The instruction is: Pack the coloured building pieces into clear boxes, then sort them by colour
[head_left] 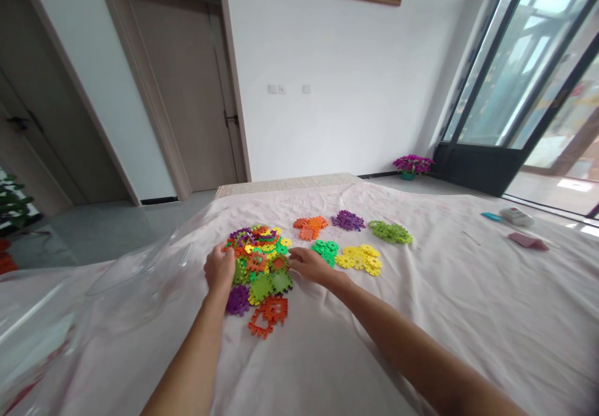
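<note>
A heap of mixed plastic building pieces (262, 257) lies on the cloth, in orange, green, yellow and purple, some square with notched edges and some flower-shaped. At the heap's left edge is my left hand (219, 270), its fingers bent against the pieces, apart and partly hidden. My right hand (309, 263) reaches in from the right with fingers apart, their tips touching the heap's edge. Neither hand shows a piece clearly held. Nearer to me are orange square pieces (274, 311) and a purple cluster (238, 300).
Sorted groups lie beyond and to the right: orange (309, 226), purple (347, 220), light green (390, 232), green (325, 251) and yellow (360, 258). Clear plastic (135, 279) stands at left. A pink item (528, 241) and a whitish object (516, 217) lie far right.
</note>
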Demonstrator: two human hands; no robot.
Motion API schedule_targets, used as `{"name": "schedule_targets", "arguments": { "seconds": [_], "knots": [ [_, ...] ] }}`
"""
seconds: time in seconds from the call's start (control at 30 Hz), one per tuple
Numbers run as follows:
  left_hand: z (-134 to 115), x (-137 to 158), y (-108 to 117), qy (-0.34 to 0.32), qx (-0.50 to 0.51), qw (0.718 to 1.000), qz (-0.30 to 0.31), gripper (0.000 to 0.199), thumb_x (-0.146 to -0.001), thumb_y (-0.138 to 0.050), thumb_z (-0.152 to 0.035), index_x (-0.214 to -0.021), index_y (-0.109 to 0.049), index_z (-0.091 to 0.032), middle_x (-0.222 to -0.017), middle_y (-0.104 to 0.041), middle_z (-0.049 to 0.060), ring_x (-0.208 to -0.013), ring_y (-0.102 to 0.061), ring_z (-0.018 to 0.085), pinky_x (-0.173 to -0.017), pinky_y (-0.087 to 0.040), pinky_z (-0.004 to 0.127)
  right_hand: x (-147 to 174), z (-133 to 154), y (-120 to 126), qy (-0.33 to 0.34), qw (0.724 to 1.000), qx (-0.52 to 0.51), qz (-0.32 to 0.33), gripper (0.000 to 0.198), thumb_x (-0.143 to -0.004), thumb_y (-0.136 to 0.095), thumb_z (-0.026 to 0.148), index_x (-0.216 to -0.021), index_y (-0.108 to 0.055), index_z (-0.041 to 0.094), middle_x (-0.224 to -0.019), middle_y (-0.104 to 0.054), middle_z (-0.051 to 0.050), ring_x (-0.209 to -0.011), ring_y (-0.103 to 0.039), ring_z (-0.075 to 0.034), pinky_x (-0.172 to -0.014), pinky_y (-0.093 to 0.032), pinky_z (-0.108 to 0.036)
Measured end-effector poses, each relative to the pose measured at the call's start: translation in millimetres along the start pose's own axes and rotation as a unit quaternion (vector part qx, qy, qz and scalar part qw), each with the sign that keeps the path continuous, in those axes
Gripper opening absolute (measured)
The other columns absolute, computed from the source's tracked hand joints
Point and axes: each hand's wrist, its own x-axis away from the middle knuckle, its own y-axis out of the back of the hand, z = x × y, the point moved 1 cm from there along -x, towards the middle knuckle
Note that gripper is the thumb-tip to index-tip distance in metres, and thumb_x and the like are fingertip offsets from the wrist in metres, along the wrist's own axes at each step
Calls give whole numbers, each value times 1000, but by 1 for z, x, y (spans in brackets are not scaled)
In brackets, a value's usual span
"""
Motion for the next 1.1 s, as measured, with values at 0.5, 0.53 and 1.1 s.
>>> {"name": "schedule_targets", "arguments": {
  "seconds": [0.5, 0.53, 1.1],
  "knots": [
    [9, 17, 5, -36, 29, 999, -12, 42, -93, -33, -32, -115, -65, -20, -116, -69, 8, -108, -62, 24, -94, -44, 35, -18, -10, -15, -64, 973, -196, -101, 16, -73, -65, 30, -83, -59, 18, -76, -66, 1, -60, -60, -12, -52, -42, -21],
    [8, 17, 5, -36, 27, 999, -14, 41, -93, -33, -32, -115, -66, -20, -115, -70, 8, -107, -63, 23, -94, -43, 35, -17, -11, -12, -57, 967, -224, -102, 15, -73, -64, 29, -81, -58, 18, -74, -66, 1, -57, -60, -11, -50, -42, -20],
    [10, 15, 0, -42, 6, 999, -9, 41, -92, -34, -32, -115, -65, -22, -115, -70, 7, -106, -63, 23, -91, -45, 34, 42, -167, 143, -178, 850, 118, -481, 35, -76, -48, 19, -105, -67, 17, -108, -63, -10, -89, -61, -20, -81, -46, -33]
  ]
}}
